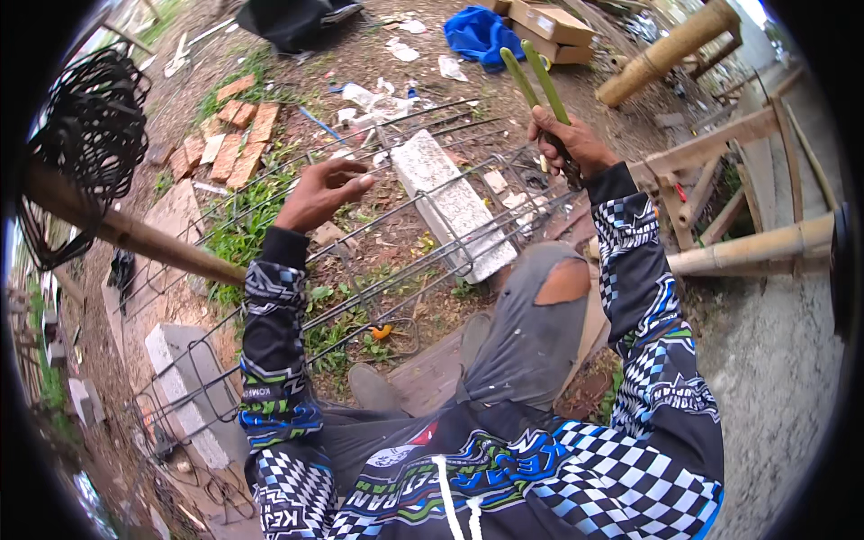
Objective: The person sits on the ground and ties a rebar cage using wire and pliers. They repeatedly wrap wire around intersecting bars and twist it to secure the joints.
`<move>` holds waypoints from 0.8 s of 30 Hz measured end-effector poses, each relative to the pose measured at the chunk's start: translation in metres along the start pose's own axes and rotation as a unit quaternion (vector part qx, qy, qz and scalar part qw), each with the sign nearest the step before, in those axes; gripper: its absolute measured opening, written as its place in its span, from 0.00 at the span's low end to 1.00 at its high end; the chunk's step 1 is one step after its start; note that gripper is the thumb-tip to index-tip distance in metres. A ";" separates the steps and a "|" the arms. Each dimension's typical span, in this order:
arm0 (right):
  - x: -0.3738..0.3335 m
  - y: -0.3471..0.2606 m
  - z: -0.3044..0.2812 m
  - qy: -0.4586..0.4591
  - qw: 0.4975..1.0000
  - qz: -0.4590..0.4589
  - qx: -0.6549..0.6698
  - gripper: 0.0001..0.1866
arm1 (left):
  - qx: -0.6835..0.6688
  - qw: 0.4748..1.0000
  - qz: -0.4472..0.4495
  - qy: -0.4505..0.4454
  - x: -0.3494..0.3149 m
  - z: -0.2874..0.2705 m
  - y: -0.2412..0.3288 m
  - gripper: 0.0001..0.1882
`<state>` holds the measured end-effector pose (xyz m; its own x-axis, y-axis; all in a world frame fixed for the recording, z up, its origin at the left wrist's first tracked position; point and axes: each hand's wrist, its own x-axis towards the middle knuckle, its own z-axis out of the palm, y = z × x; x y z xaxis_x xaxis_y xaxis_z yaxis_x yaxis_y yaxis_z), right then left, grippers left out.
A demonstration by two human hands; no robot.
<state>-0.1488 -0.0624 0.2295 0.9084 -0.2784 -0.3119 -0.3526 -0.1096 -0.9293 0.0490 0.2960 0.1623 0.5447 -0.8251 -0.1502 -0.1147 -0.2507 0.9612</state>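
My right hand (pixel 573 146) is closed around pliers with two long green handles (pixel 531 85); the handles point up and away, and their head is mostly hidden by my fingers. Held over the steel bars, my left hand (pixel 326 191) is empty, its thumb and fingers apart. Below both hands lies a long cage of thin steel rods (pixel 393 290) with bent square ties. It rests across a pale concrete block (pixel 448 205) in front of me and another block (pixel 184 360) at the lower left. My knee, in torn grey trousers, is beside the cage.
Dark wire rings (pixel 90 135) hang from a bamboo pole (pixel 135 229) at left. Broken bricks (pixel 241 148) lie in the grass. Farther off are a blue cloth (pixel 486 38) and cardboard boxes (pixel 556 29). A bamboo and timber frame (pixel 720 144) stands at right. An orange object (pixel 382 332) lies under the rods.
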 end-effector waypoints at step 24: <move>-0.045 0.307 0.038 0.303 0.740 -0.341 -0.494 0.22 | 0.400 0.750 -0.178 0.495 -0.404 0.007 -0.176 0.17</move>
<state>-0.2892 -0.0476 -0.0491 0.7893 -0.1798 0.5870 -0.1219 -0.9830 -0.1373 -0.1567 0.6703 0.0526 0.9638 0.0476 0.2622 -0.0620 -0.9169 0.3943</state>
